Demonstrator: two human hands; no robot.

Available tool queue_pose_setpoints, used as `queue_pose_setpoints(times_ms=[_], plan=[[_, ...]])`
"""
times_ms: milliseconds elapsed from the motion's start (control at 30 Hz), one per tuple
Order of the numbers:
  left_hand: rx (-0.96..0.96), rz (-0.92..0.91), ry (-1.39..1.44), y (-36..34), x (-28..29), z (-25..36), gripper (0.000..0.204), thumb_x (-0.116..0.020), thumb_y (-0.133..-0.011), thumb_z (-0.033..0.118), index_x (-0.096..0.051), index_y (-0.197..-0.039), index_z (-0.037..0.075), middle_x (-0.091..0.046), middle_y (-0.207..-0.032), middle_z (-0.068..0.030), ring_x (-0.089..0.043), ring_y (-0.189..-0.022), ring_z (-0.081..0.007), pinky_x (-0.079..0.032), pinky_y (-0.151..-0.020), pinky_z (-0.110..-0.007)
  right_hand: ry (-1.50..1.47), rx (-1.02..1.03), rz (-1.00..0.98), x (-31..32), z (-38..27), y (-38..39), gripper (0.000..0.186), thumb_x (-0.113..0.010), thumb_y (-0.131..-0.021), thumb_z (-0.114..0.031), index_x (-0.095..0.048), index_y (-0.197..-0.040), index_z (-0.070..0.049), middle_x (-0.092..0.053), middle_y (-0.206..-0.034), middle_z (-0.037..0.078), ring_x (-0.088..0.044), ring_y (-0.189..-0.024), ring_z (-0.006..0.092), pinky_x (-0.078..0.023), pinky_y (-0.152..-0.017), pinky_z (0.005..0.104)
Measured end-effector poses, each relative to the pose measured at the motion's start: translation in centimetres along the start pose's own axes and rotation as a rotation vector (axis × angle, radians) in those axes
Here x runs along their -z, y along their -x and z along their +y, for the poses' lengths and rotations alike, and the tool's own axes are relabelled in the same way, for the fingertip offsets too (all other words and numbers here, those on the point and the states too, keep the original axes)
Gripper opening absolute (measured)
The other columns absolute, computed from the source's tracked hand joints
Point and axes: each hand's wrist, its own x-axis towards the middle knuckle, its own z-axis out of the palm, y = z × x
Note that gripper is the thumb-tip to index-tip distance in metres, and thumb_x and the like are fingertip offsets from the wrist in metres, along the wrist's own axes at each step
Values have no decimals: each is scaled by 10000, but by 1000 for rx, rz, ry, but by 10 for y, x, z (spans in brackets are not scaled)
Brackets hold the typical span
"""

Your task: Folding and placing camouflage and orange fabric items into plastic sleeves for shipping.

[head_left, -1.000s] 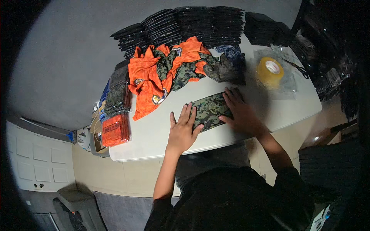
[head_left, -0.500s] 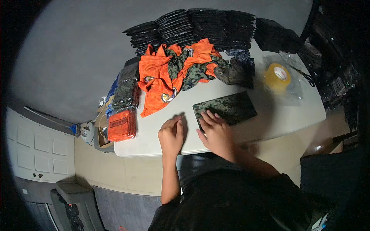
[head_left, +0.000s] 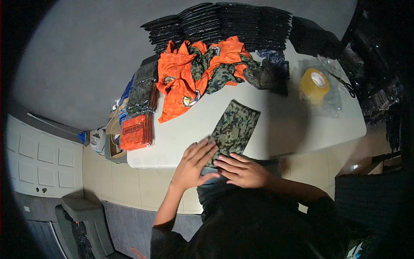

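A folded green camouflage cloth (head_left: 238, 125) lies flat on the white table (head_left: 181, 140), its long side slanting from the table's near edge away to the right. My left hand (head_left: 195, 163) rests on the left of its near end, fingers stretched out and flat. Across the near right corner of the cloth lies my right hand (head_left: 242, 171), its fingers also extended. Beyond the cloth sits a loose pile of orange cloths (head_left: 177, 71) with round emblems, mixed with camouflage cloths (head_left: 222, 77).
Stacks of black plastic packets (head_left: 198, 28) line the far edge. At left are plastic-wrapped camouflage packs (head_left: 142, 93) and orange packs (head_left: 136, 133). A yellowish tape roll (head_left: 317, 82) sits on clear plastic bags (head_left: 333, 105) at right, near black-handled scissors (head_left: 346, 85).
The camouflage cloth has turned from lying crosswise to pointing lengthwise away from me, and is nearer the table's edge. My left hand has opened out and come onto it; my right hand has shifted nearer.
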Motion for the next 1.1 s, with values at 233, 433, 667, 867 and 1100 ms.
queue_pose_setpoints(times_ms=[233,433,667,867,1100], plan=[[-88,-116,-231,15,-5,-1,701,-803,-817,372,-594,-1451,159,-539,-1526,-55,-487,-1419,-269,-369,-1160,-480,-23,-162,-126,34,6,6,770,-763,-859,-328,-468,-1539,-118,-382,-1649,89,-330,-1537,282,-225,-1254,536],[-148,-77,-326,24,-9,-10,611,-781,-738,225,-645,-1330,162,-560,-1495,-1,-533,-1312,-196,-425,-1028,-413,187,-163,-43,12,13,20,502,-523,-1015,-236,-509,-1510,-159,-412,-1631,72,-374,-1509,258,-246,-1256,507],[-157,71,-156,15,-7,-8,247,-764,-834,253,-744,-1034,108,-737,-1211,-37,-643,-1135,-232,-469,-921,-398,224,-172,53,8,12,23,436,-558,-1001,-225,-604,-1431,-170,-487,-1581,63,-436,-1467,245,-260,-1244,507],[-61,113,-86,-6,-4,-3,190,-770,-800,186,-763,-946,65,-779,-1011,-62,-704,-976,-267,-494,-827,-387,305,-207,188,-4,8,20,415,-639,-948,-224,-661,-1357,-156,-548,-1528,53,-469,-1444,221,-243,-1251,518],[-118,189,258,-32,-8,-10,134,-759,-824,124,-727,-876,4,-770,-1102,-133,-728,-1042,-290,-535,-953,-420,-248,-425,227,26,5,16,446,-712,-902,-178,-659,-1332,-71,-618,-1432,135,-505,-1414,316,-249,-1251,525]])
